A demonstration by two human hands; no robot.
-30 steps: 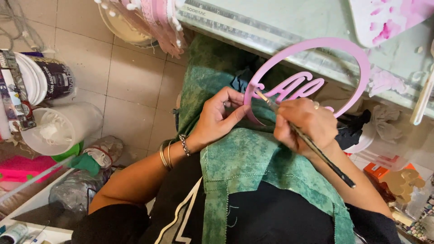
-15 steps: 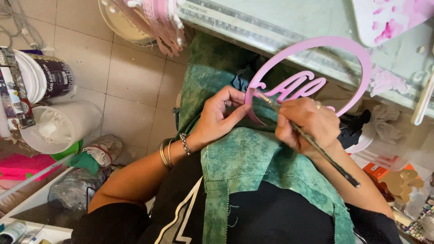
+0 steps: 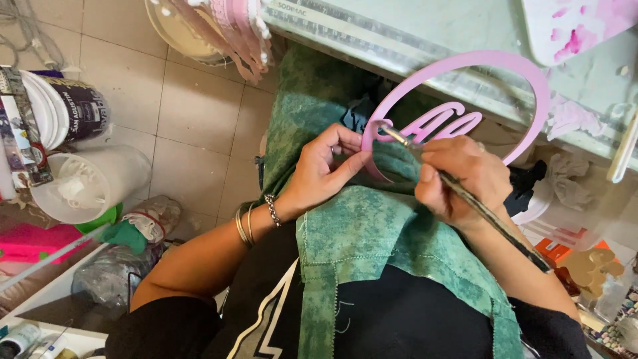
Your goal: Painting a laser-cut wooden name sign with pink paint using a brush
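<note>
A pink ring-shaped sign (image 3: 531, 80) with cut-out script letters inside hangs over my lap. My left hand (image 3: 325, 169) grips its lower left rim, thumb on the front. My right hand (image 3: 458, 176) holds a long dark paintbrush (image 3: 492, 216); its metal ferrule and tip touch the left end of the lettering. The handle runs down to the right past my wrist. A green mottled apron (image 3: 372, 226) lies under both hands. Bangles circle my left wrist.
A pale green worktable (image 3: 478, 30) with a pink-stained white board (image 3: 578, 26) lies ahead. On the tiled floor at left stand paint buckets (image 3: 73, 110), a translucent tub (image 3: 93, 183) and bags. Pink painted pieces (image 3: 232, 30) hang at top. Orange and tan items sit lower right.
The pink sign and both hands have shifted slightly; the brush tip has moved a little along the left end of the lettering. Both grips are unchanged.
</note>
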